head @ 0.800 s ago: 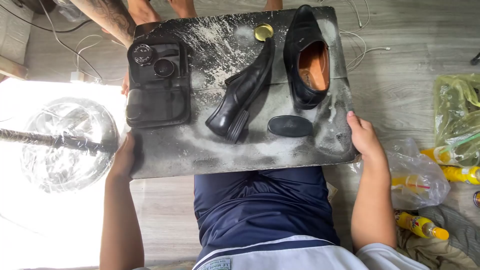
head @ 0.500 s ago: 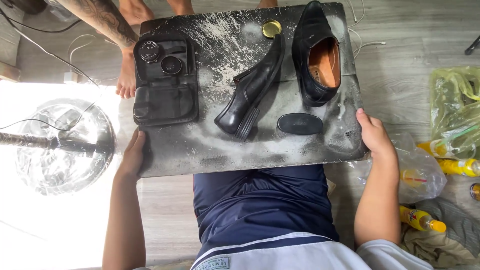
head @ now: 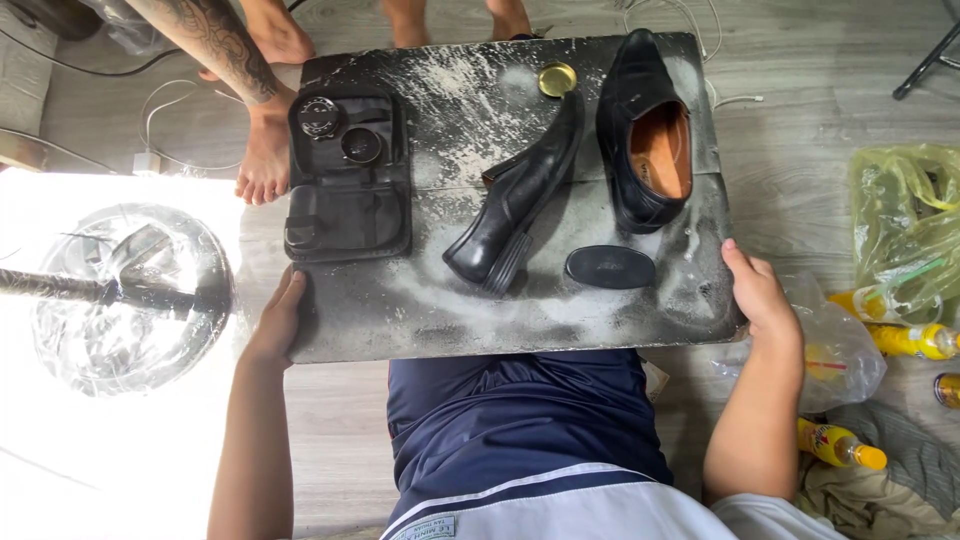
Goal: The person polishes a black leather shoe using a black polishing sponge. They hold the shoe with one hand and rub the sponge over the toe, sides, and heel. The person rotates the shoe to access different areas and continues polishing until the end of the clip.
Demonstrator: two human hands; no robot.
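Board [head: 420,310] shifted right and nearer since earlier — left hand [head: 280,320] and right hand [head: 757,292] clasp its short ends, fingers curled over edges, long axis crosswise between them.

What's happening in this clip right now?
A seated person grips a dark, dusty board by its two side edges, left hand on one, right hand on the other. On the board lie two black dress shoes, one on its side and one upright, an open black kit case, an oval black brush and a small gold tin lid. Another person's bare feet stand at the far edge.
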